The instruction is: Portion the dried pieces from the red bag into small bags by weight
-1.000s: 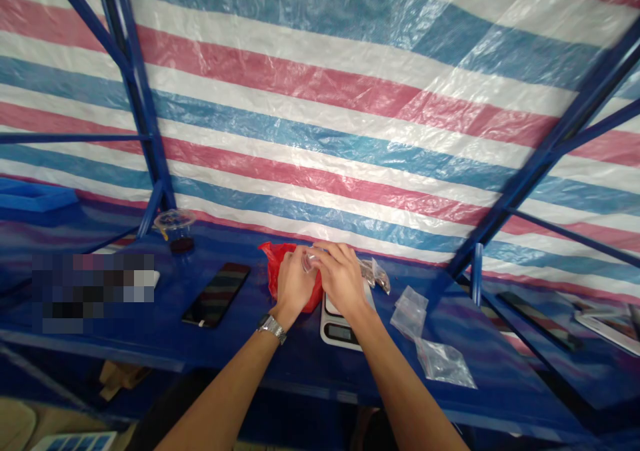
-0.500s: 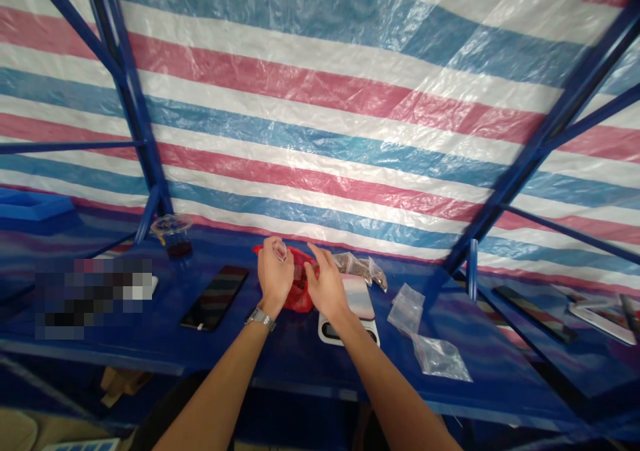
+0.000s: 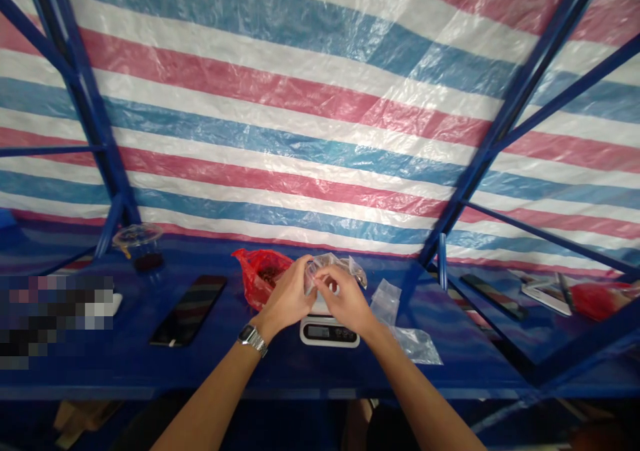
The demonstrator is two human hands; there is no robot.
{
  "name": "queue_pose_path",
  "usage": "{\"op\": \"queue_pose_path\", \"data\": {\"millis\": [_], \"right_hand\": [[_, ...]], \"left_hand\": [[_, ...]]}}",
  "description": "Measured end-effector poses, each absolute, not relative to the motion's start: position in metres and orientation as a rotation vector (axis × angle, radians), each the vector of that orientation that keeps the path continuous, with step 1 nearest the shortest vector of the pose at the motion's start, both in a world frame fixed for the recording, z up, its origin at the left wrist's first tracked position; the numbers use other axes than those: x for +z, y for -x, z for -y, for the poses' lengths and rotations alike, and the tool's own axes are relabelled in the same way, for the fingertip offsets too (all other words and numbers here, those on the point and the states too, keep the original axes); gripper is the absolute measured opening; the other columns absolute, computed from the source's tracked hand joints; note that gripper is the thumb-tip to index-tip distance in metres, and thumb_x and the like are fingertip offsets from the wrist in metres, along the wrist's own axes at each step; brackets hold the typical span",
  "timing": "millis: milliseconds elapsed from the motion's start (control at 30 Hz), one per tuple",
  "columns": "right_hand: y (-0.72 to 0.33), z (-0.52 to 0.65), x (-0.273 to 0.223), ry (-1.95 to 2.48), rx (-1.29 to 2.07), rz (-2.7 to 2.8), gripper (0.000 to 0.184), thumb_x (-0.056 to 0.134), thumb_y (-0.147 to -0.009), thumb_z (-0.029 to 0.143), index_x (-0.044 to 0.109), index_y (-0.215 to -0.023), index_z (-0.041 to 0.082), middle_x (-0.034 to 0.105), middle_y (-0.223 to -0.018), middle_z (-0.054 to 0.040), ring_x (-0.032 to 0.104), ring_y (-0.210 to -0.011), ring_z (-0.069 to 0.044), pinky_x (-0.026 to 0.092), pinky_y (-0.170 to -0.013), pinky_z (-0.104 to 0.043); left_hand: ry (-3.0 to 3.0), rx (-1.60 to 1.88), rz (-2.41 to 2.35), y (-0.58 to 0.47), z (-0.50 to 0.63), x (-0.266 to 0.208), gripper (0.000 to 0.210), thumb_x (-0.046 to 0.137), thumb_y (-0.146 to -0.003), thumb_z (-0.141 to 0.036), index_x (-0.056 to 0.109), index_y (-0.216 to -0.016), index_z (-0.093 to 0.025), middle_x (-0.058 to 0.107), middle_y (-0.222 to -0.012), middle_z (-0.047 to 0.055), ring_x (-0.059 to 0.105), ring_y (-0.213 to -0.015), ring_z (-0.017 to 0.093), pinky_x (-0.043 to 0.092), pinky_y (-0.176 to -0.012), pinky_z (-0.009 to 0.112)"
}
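My left hand [image 3: 289, 292], with a metal watch on the wrist, is closed around a small clear plastic piece [image 3: 311, 272], perhaps a bag or cup. My right hand [image 3: 346, 299] meets it with thumb and fingers pinched at that piece; what the pinch holds is too small to make out. Both are above a white kitchen scale [image 3: 330, 341], whose plate they partly cover. Left of them stands an open red plastic bag [image 3: 253, 284] with dark brown bits inside. Clear bags [image 3: 356, 269] with brownish contents lie behind the right hand.
Flat clear zip bags [image 3: 417, 345] lie right of the scale. On the left are a black phone [image 3: 189, 311] and a plastic cup [image 3: 145, 254] with dark liquid. Blue frame bars [image 3: 443, 257] rise beyond the blue table [image 3: 125, 371]. Another phone [image 3: 493, 296] lies farther right.
My left hand has moved right, from over the red bag to above the scale, carrying the clear piece. My right hand has turned inward and its fingers have closed. The view has shifted right.
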State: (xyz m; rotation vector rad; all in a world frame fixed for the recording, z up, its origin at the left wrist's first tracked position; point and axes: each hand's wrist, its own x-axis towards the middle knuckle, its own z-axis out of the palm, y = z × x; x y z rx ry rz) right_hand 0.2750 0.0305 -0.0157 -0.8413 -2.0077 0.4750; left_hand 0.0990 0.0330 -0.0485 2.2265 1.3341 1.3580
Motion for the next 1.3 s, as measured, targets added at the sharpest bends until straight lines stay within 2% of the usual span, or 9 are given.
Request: {"op": "queue_pose_path", "data": {"millis": [67, 133, 267, 433, 567, 833, 1033, 1167, 1300], "right_hand": [[-0.295, -0.033, -0.016, 0.91, 0.471, 1.902, 0.016, 0.057, -0.098, 0.036, 0.066, -0.096, 0.024, 0.07, -0.087, -0.0018, 0.062, -0.073, -0.018, 0.048, -0.068, -0.03], [-0.316, -0.038, -0.021, 1.004, 0.472, 1.8, 0.021, 0.057, -0.098, 0.042, 0.065, -0.092, 0.023, 0.069, -0.082, -0.0016, 0.06, -0.068, -0.018, 0.046, -0.064, -0.03], [-0.351, -0.046, -0.041, 1.105, 0.524, 1.778, 0.026, 0.06, -0.095, 0.047, 0.066, -0.088, 0.023, 0.07, -0.078, -0.0015, 0.061, -0.067, -0.019, 0.047, -0.064, -0.032], [-0.375, -0.045, -0.059, 1.103, 0.506, 1.904, 0.019, 0.064, -0.093, 0.041, 0.068, -0.087, 0.023, 0.074, -0.091, -0.0036, 0.064, -0.076, -0.02, 0.049, -0.073, -0.034], [-0.376, -0.04, -0.06, 1.106, 0.528, 1.993, 0.016, 0.061, -0.096, 0.035, 0.069, -0.088, 0.023, 0.074, -0.096, -0.0035, 0.066, -0.084, -0.02, 0.048, -0.078, -0.034], [-0.345, -0.043, -0.057, 1.128, 0.51, 2.019, 0.012, 0.063, -0.096, 0.032, 0.072, -0.093, 0.025, 0.077, -0.106, -0.0024, 0.068, -0.096, -0.021, 0.048, -0.083, -0.032], [-0.323, -0.051, -0.052, 1.111, 0.449, 2.068, 0.01, 0.062, -0.095, 0.025, 0.072, -0.094, 0.024, 0.075, -0.11, -0.0036, 0.067, -0.105, -0.022, 0.047, -0.098, -0.037], [-0.319, -0.056, -0.047, 1.1, 0.342, 2.046, 0.03, 0.053, -0.09, 0.011, 0.071, -0.11, 0.024, 0.07, -0.118, -0.0056, 0.062, -0.118, -0.022, 0.044, -0.108, -0.041], [-0.317, -0.061, -0.042, 1.148, 0.242, 1.908, 0.042, 0.048, -0.088, 0.008, 0.067, -0.121, 0.025, 0.065, -0.12, -0.0076, 0.062, -0.115, -0.024, 0.047, -0.105, -0.042]], "left_hand": [[-2.281, 1.27, -1.295, -0.1, -0.027, -0.045, 0.069, 0.065, -0.086, -0.022, 0.039, -0.15, -0.021, 0.062, -0.135, 0.015, 0.063, -0.12, 0.029, 0.049, -0.106, 0.045], [-2.328, 1.189, -1.293, -0.1, -0.022, -0.041, 0.071, 0.07, -0.085, -0.028, 0.042, -0.15, -0.023, 0.063, -0.133, 0.013, 0.062, -0.12, 0.03, 0.048, -0.107, 0.046], [-2.405, 1.117, -1.321, -0.096, -0.018, -0.036, 0.055, 0.068, -0.088, -0.031, 0.056, -0.141, -0.026, 0.064, -0.128, 0.011, 0.059, -0.122, 0.031, 0.047, -0.109, 0.048], [-2.457, 1.132, -1.381, -0.096, -0.027, -0.041, 0.032, 0.055, -0.095, -0.025, 0.068, -0.124, -0.025, 0.065, -0.115, 0.009, 0.059, -0.116, 0.028, 0.049, -0.107, 0.045], [-2.532, 1.01, -1.471, -0.094, -0.034, -0.05, 0.026, 0.049, -0.098, -0.021, 0.071, -0.111, -0.022, 0.066, -0.109, 0.01, 0.059, -0.112, 0.028, 0.049, -0.104, 0.046], [-2.528, 0.804, -1.772, -0.076, -0.046, -0.059, 0.032, 0.045, -0.096, -0.012, 0.071, -0.113, -0.015, 0.069, -0.118, 0.015, 0.06, -0.115, 0.03, 0.047, -0.107, 0.048], [-2.516, 0.874, -1.781, -0.074, -0.048, -0.061, 0.031, 0.046, -0.098, -0.016, 0.073, -0.111, -0.017, 0.07, -0.118, 0.014, 0.058, -0.115, 0.03, 0.048, -0.106, 0.049], [-2.523, 0.981, -1.723, -0.076, -0.048, -0.062, 0.032, 0.048, -0.099, -0.021, 0.072, -0.119, -0.017, 0.067, -0.121, 0.014, 0.052, -0.12, 0.031, 0.045, -0.11, 0.05], [-2.486, 1.086, -1.69, -0.076, -0.047, -0.059, 0.03, 0.047, -0.1, -0.021, 0.073, -0.115, -0.021, 0.064, -0.12, 0.013, 0.049, -0.12, 0.03, 0.046, -0.111, 0.05]]}}
